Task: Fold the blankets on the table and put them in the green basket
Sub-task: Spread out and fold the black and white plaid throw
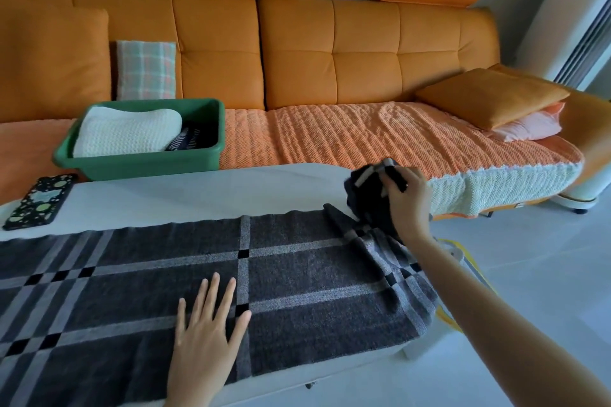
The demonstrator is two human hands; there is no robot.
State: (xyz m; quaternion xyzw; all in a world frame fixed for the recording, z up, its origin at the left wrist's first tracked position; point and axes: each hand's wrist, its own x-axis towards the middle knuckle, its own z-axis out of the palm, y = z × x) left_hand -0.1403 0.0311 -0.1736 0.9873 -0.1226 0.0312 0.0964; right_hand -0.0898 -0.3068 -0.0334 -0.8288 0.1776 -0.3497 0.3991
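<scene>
A dark grey blanket [139,294] with pale grey plaid stripes lies spread across the white table [185,198]. My left hand [208,330] presses flat on it near the front edge, fingers straight. My right hand [406,198] grips the blanket's far right corner and holds it bunched and lifted above the table's right end. The green basket [139,168] stands on the sofa beyond the table at the left. Inside it lie a folded cream knitted blanket [125,132] and a dark striped one [185,139].
A phone in a black patterned case [39,201] lies on the table's left end. The orange sofa [330,76] runs behind the table, with a plaid cushion [145,69] and stacked orange and pink cushions [496,102]. Pale tiled floor [529,274] lies to the right.
</scene>
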